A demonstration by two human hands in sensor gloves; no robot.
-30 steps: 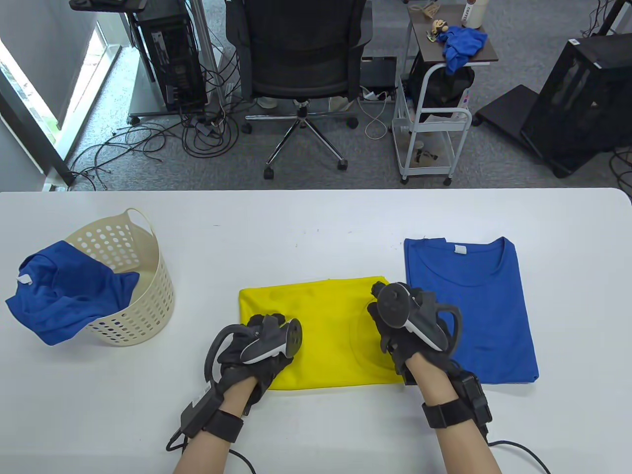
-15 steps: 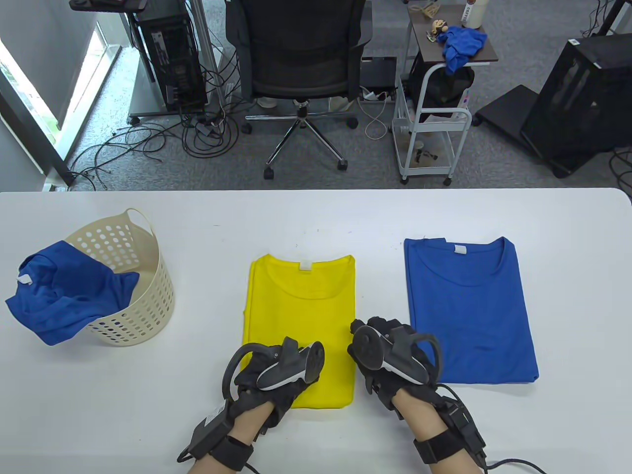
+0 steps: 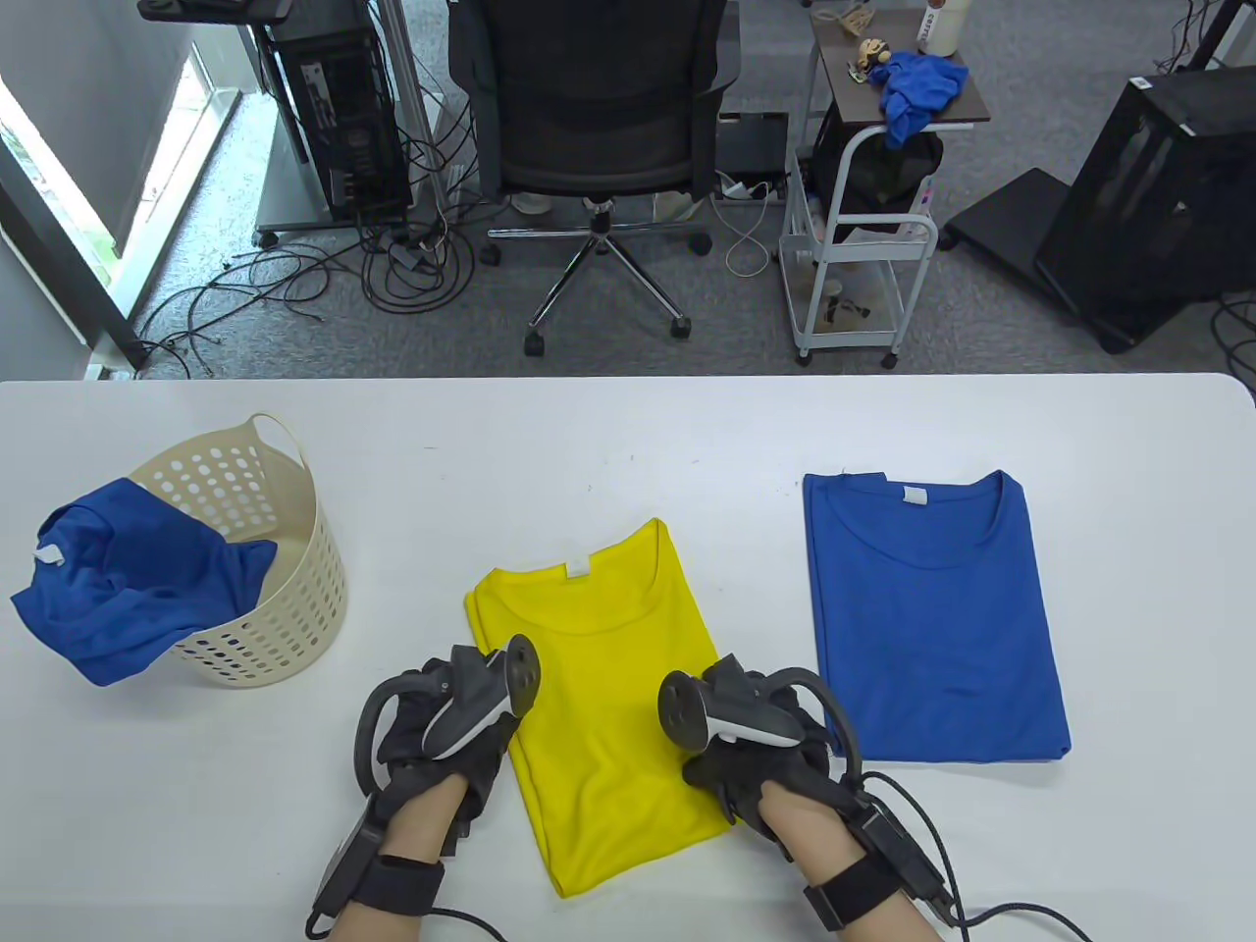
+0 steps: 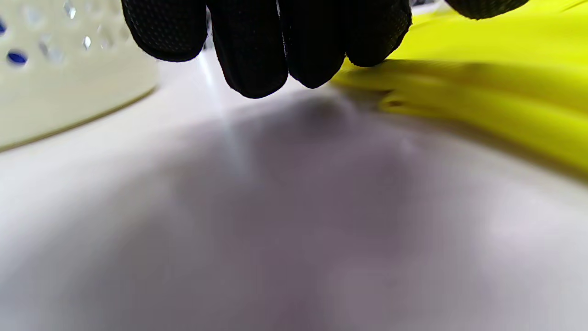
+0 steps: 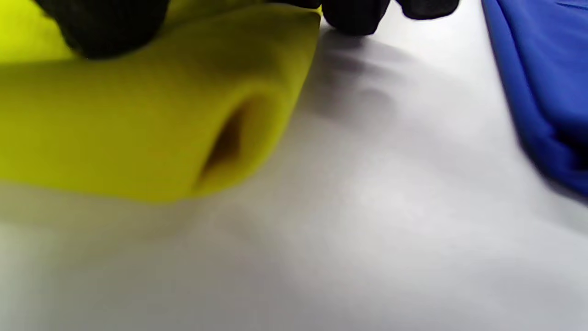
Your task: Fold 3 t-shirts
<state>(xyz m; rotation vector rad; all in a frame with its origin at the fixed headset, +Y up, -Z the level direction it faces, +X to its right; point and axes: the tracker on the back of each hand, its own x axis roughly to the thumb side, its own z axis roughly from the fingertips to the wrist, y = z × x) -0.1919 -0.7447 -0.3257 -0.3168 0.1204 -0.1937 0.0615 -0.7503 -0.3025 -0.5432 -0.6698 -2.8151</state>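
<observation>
A yellow t-shirt (image 3: pixel 608 687), folded into a long strip, lies slanted on the white table (image 3: pixel 628 442), collar at the far end. My left hand (image 3: pixel 491 711) is at its left edge; in the left wrist view my fingers (image 4: pixel 275 46) curl down at the edge of the yellow fabric (image 4: pixel 482 92) with the thumb above it. My right hand (image 3: pixel 721 731) grips the right edge, and in the right wrist view the yellow fabric (image 5: pixel 138 128) is lifted off the table. A folded blue t-shirt (image 3: pixel 932 618) lies flat to the right. A crumpled blue t-shirt (image 3: pixel 118 589) hangs over the basket.
A cream perforated basket (image 3: pixel 294 589) stands at the table's left, close to my left hand in the left wrist view (image 4: pixel 69 92). The folded blue shirt's edge (image 5: pixel 542 69) lies just right of my right hand. Beyond the table stand an office chair (image 3: pixel 599 98) and a cart (image 3: pixel 854 245).
The yellow shirt went from a wide rectangle to a narrow strip folded in from the right, collar up. It has since turned clockwise and slid toward me, with both hands drawn back along its sides.
</observation>
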